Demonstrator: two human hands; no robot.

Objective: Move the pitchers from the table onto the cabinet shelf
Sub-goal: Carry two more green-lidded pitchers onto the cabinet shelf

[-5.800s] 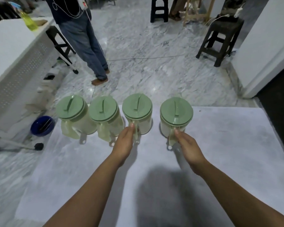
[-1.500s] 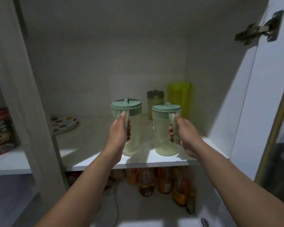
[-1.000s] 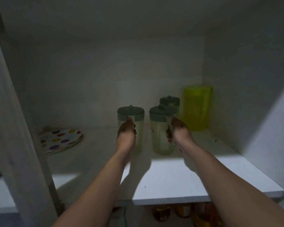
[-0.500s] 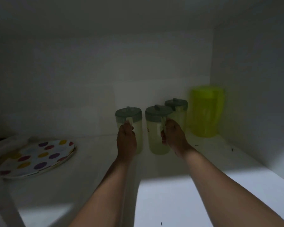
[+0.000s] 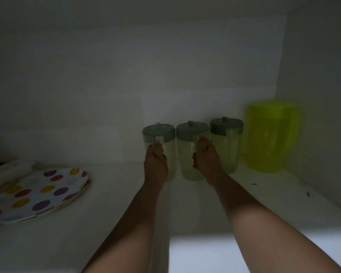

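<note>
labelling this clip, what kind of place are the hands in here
Most likely the inside of a kitchen cabinet: a white shelf closed in by walls, holding lidded pitchers, a green container and a dotted plate.

Left pitcher (image 5: 159, 150) and middle pitcher (image 5: 191, 150), lifted off table, now deep on cabinet shelf (image 5: 116, 194) beside third pitcher (image 5: 225, 142). Both hands (image 5: 155, 164) reach farther in, gripping handles.

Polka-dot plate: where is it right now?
Head view, far left on the cabinet shelf: the polka-dot plate lies flat, well left of the left hand and the pitchers.
</note>
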